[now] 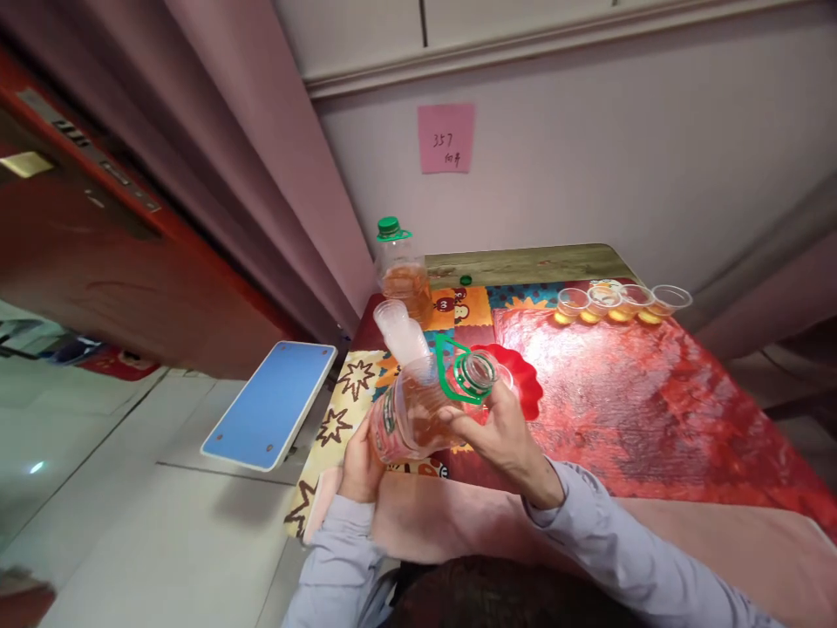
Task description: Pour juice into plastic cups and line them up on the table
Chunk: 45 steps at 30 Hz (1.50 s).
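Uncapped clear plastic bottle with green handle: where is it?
The bottle is below the head view's centre, held by left hand near base and right hand near neck.

Your left grip (358, 464) is partly hidden from you by the bottle (422, 417), which also covers some of the red dish (528, 394); its label (388, 422) is unreadable. The cup stack (395, 328) masks part of the rear bottle (406, 281). The left edge crops the door (176, 301).

- Your one view looks from your head, above and on your side of the held bottle (418, 419).
- It faces forward and down, past that bottle to the wall (588, 166).
- It sits near, with floor (163, 515) left of the bottle.
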Tool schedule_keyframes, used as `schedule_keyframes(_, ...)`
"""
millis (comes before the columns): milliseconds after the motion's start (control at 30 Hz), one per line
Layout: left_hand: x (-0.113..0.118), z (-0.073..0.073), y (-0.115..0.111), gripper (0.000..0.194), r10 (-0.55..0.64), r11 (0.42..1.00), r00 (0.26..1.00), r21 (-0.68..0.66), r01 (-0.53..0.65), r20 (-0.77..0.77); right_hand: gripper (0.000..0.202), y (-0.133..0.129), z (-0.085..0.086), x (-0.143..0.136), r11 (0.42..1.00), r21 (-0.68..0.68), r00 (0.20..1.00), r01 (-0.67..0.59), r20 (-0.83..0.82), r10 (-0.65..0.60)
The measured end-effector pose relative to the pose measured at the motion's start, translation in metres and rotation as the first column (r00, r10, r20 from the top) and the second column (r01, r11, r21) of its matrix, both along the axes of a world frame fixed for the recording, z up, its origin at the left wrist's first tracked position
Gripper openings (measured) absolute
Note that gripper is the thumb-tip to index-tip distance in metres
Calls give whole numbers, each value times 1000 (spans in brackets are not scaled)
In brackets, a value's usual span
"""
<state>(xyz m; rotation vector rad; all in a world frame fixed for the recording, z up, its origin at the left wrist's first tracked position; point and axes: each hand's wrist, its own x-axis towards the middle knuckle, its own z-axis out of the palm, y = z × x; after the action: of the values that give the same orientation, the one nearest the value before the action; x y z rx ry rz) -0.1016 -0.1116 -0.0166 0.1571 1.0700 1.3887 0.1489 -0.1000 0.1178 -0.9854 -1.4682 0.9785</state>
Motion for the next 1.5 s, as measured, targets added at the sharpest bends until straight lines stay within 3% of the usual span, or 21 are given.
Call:
schedule_keyframes(133, 9, 5, 4, 57, -123, 992, 992, 6, 123, 34, 46, 0, 5, -2, 999, -29, 999, 23, -31, -24)
schedule_keyframes(233, 11, 16, 3, 59, -150, 989, 989, 7, 150, -8, 48, 1, 8, -7, 999, -34, 995, 21, -99, -25)
schedule_keyframes(367, 9, 41, -1, 61, -125, 992, 990, -13, 124, -71, 42, 4, 18, -9, 999, -43, 989, -10, -145, 3)
schedule_keyframes(500, 3, 68, -18, 84, -188, 975, 982, -124, 186, -6, 46, 7, 24, -8, 995, -70, 975, -72, -217, 55)
schedule_keyframes(600, -7, 79, -36, 76, -122, 981, 992, -158, 115, -31, 46, 4, 22, -9, 983, -147, 957, -107, -283, 61)
schedule_keyframes(767, -30, 80, -62, 54, 35, 990, 997, -134, -44, -72, 47, -8, 6, -18, 974, -159, 874, -164, -482, 68)
schedule_keyframes(933, -41, 75, -77, 50, 104, 992, 989, -66, -112, -108, 56, -14, -17, -28, 953, -193, 793, -235, -605, 73)
schedule_keyframes(1133, -36, 74, -76, 44, 106, 992, 986, -50, -113, -127, 62, -8, -41, -26, 945, -222, 822, -240, -564, 76)
schedule_keyframes(1233, -31, 77, -70, 42, 157, 982, 973, -74, -172, -168, 62, -5, -49, -24, 950, -210, 838, -230, -539, 84)
schedule_keyframes(1500, -20, 80, -59, 46, 173, 978, 958, -80, -195, -227, 63, -2, -67, -26, 944, -290, 854, -157, -520, -17)
